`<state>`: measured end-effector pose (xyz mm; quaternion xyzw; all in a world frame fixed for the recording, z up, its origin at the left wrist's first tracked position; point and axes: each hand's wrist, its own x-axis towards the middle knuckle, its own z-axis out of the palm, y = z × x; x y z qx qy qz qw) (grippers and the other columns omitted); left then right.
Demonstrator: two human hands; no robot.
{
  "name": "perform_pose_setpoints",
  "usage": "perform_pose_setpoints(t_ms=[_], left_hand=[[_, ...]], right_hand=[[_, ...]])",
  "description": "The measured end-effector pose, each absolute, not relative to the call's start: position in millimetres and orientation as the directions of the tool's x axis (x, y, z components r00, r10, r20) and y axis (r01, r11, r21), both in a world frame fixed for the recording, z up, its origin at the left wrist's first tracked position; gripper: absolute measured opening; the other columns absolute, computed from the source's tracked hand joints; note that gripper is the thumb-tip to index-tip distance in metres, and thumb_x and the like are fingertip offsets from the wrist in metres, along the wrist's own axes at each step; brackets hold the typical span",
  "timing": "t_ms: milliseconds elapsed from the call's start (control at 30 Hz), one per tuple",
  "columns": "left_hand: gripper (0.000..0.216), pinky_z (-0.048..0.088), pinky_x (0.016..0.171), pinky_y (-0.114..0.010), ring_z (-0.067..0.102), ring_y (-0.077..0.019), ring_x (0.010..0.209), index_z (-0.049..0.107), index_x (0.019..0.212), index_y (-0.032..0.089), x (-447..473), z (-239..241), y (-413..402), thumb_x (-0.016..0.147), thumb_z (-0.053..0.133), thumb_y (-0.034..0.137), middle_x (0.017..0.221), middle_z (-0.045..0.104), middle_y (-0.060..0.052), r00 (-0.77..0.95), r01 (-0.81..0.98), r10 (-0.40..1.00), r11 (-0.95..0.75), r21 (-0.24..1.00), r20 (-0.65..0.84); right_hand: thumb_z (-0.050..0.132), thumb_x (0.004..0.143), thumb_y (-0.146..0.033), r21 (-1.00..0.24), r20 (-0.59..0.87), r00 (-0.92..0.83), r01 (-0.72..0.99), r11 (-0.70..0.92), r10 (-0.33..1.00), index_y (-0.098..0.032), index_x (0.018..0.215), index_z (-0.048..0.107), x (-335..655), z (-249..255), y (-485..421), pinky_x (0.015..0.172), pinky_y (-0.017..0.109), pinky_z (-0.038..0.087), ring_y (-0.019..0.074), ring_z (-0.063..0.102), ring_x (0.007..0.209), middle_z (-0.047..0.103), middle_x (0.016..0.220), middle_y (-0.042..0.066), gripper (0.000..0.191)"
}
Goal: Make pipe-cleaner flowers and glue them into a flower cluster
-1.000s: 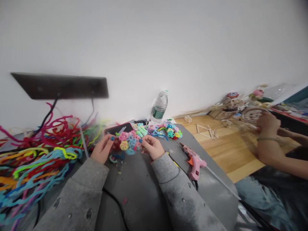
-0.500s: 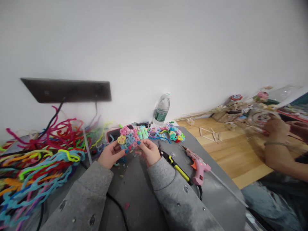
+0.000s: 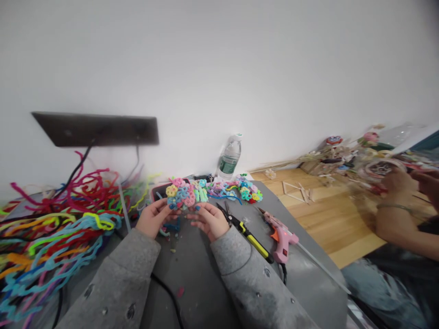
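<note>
A bunch of pipe-cleaner flowers [image 3: 188, 196] in pink, yellow and blue is up in front of me over the grey table. My left hand [image 3: 154, 218] is closed on its left edge, thumb in front. My right hand [image 3: 210, 219] is at the lower right of the bunch, its fingers apart; whether a fingertip still touches the flowers is hard to tell. Behind the bunch, a phone-like dark item with a red rim [image 3: 160, 189] is partly covered. More pipe-cleaner flowers [image 3: 252, 191] lie to the right.
Loose pipe cleaners [image 3: 68, 242] heap at the left. Yellow-and-black pliers [image 3: 250, 235] and a pink glue gun [image 3: 283, 240] lie at the right. A water bottle [image 3: 230, 157] leans by the wall. Another person's hand [image 3: 396, 183] works over the wooden table [image 3: 322, 219].
My right hand has loosened from the bunch, and its fingers have spread. The bunch has turned a little in my left hand, showing a different side.
</note>
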<state>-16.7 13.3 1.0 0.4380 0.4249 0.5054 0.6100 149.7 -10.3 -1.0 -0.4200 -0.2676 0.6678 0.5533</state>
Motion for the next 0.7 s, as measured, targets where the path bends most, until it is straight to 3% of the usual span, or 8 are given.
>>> perform_pose_setpoints(t_ms=[133, 200, 300, 433, 533, 700], left_hand=[[0.052, 0.055, 0.058, -0.029, 0.067, -0.0199, 0.063, 0.065, 0.085, 0.012, -16, 7, 13, 0.046, 0.082, 0.043, 0.07, 0.07, -0.005, 0.051, -0.37, 0.99, 0.141, 0.918, -0.131], [0.05, 0.055, 0.056, -0.027, 0.066, -0.0177, 0.06, 0.065, 0.083, 0.012, -17, 7, 13, 0.046, 0.082, 0.043, 0.068, 0.069, -0.005, 0.04, -0.394, 0.991, 0.135, 0.909, -0.13], [0.047, 0.052, 0.049, -0.024, 0.063, -0.0152, 0.056, 0.065, 0.082, 0.013, -20, 7, 13, 0.05, 0.08, 0.043, 0.066, 0.067, -0.003, 0.046, -0.39, 0.994, 0.107, 0.915, -0.097], [0.046, 0.045, 0.041, -0.02, 0.06, -0.0139, 0.052, 0.065, 0.08, 0.013, -21, 11, 12, 0.051, 0.079, 0.046, 0.057, 0.063, -0.002, 0.067, -0.37, 0.993, 0.114, 0.922, -0.096], [0.05, 0.043, 0.04, -0.019, 0.058, -0.0131, 0.049, 0.065, 0.08, 0.013, -22, 13, 11, 0.047, 0.08, 0.048, 0.054, 0.062, -0.001, 0.069, -0.349, 0.989, 0.146, 0.926, -0.13], [0.051, 0.043, 0.04, -0.02, 0.057, -0.0136, 0.049, 0.067, 0.084, 0.013, -26, 4, 13, 0.054, 0.075, 0.053, 0.054, 0.061, -0.002, 0.13, -0.239, 0.985, 0.143, 0.96, -0.114]], right_hand=[[0.073, 0.051, -0.052, -0.941, -0.228, -0.151, -0.22, -0.258, 0.962, -0.016, 0.067, 0.056, 163, 13, -25, 0.036, 0.019, 0.039, 0.0095, 0.054, 0.041, 0.061, 0.057, -0.002, 0.043], [0.066, 0.062, -0.051, -0.989, -0.12, -0.132, -0.074, -0.13, 0.984, -0.016, 0.062, 0.056, 172, 26, -31, 0.034, 0.017, 0.029, 0.005, 0.04, 0.033, 0.049, 0.043, -0.006, 0.037], [0.064, 0.067, -0.046, -0.993, 0.114, 0.067, -0.003, 0.114, 0.991, -0.016, 0.062, 0.054, 186, 45, -31, 0.041, 0.018, 0.028, 0.0045, 0.034, 0.04, 0.043, 0.046, -0.007, 0.032], [0.067, 0.065, -0.043, -0.972, 0.231, 0.258, 0.017, 0.234, 0.938, -0.017, 0.073, 0.058, 193, 47, -14, 0.053, 0.022, 0.038, 0.0091, 0.047, 0.056, 0.056, 0.064, -0.002, 0.029], [0.07, 0.061, -0.044, -0.983, 0.163, 0.184, -0.048, 0.175, 0.969, -0.017, 0.079, 0.062, 185, 33, 2, 0.061, 0.024, 0.043, 0.0124, 0.055, 0.068, 0.063, 0.078, 0.003, 0.034], [0.073, 0.057, -0.047, -0.97, 0.029, -0.038, -0.243, 0.019, 0.999, -0.018, 0.078, 0.065, 164, 8, 22, 0.059, 0.021, 0.044, 0.01, 0.056, 0.061, 0.063, 0.064, -0.002, 0.037]])
